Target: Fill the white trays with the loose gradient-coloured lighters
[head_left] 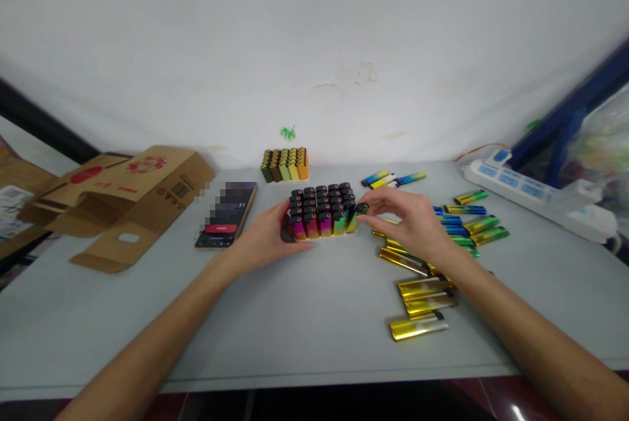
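Observation:
Several lighters (324, 219) with black tops and shiny pink, red, orange, green and blue bodies stand upright in close rows on the table. My left hand (265, 232) is around the left end of these rows, thumb along the front and fingers at the side and back. At the right end, my right hand (410, 217) pinches a black-topped lighter (362, 209) between thumb and fingers, upright against the rows. Loose lighters in gold (417, 327), blue and green lie on their sides under and around my right hand and forearm.
A second upright block of lighters (285, 165) with gold tops stands near the wall. Left of my left hand lies a phone (230, 208), beside an opened cardboard box (162, 195). A white power strip (535, 195) runs along the right side. Three lighters (386, 180) lie farther back.

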`<state>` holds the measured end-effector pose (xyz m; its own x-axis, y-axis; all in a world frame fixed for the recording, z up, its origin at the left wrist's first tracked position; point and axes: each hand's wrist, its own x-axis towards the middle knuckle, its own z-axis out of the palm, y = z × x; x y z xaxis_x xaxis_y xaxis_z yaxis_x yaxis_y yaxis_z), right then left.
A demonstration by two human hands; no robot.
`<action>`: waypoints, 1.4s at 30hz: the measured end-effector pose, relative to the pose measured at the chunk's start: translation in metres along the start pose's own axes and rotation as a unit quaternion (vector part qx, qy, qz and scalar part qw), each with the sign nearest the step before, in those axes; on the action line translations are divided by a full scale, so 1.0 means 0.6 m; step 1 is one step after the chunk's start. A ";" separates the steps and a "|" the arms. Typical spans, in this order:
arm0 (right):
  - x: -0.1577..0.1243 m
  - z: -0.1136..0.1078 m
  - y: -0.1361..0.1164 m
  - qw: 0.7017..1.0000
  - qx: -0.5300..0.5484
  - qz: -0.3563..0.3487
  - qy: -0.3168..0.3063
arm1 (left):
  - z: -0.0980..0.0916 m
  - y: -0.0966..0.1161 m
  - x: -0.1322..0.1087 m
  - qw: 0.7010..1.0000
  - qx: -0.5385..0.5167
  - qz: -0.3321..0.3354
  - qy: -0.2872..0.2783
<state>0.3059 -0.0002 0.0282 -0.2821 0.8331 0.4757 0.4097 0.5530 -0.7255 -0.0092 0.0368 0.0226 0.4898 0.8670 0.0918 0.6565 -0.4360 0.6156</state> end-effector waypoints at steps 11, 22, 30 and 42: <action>-0.001 0.000 -0.005 0.997 -0.061 -0.056 -0.005 | 0.001 0.001 -0.001 1.000 0.021 -0.010 -0.003; -0.002 0.011 -0.007 0.996 -0.081 0.013 -0.031 | -0.002 -0.001 0.002 1.000 -0.003 0.005 0.010; -0.003 0.027 0.014 0.987 -0.120 0.057 -0.090 | -0.004 0.006 0.003 1.000 -0.009 -0.013 0.015; 0.008 0.039 0.026 0.994 -0.034 0.056 -0.083 | -0.010 0.018 0.002 0.998 -0.041 -0.038 0.031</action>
<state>0.2903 0.0122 0.0076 -0.3679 0.8800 0.3004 0.5036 0.4601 -0.7312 -0.0050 0.0344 0.0337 0.4022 0.9112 0.0887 0.6406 -0.3494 0.6838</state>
